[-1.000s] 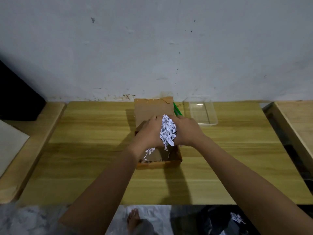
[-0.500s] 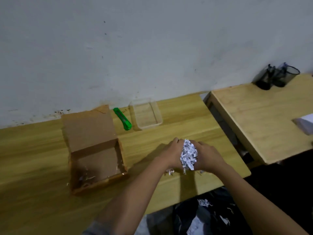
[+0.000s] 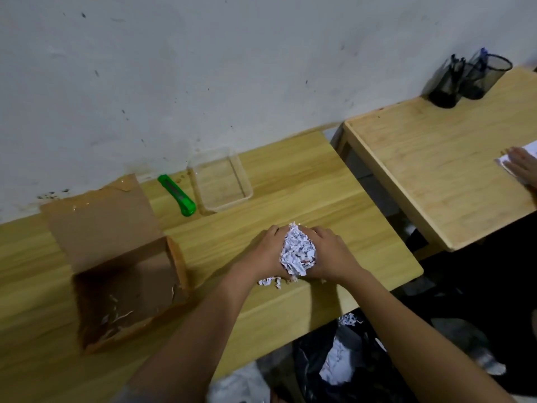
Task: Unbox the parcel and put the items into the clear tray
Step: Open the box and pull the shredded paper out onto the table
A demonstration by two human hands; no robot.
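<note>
— What's nearest, off the table's front edge?

— A black bag (image 3: 343, 365) on the floor with white paper scraps in it.

— And the hands?

— Left hand (image 3: 266, 254) and right hand (image 3: 329, 255) are cupped together, pressed around a wad of shredded paper (image 3: 297, 253), above the table (image 3: 290, 199) near its front right corner. A few loose shreds (image 3: 268, 282) lie on the wood just beneath.

— The parcel?

— The cardboard box (image 3: 128, 289) sits open near the front left, lid flap tipped back toward the wall, only stray shreds showing inside.

— The tray?

— The clear tray (image 3: 220, 178) stands at the back edge by the wall, well apart from the hands. A green utility knife (image 3: 175, 194) lies just beside it, between tray and box flap.
</note>
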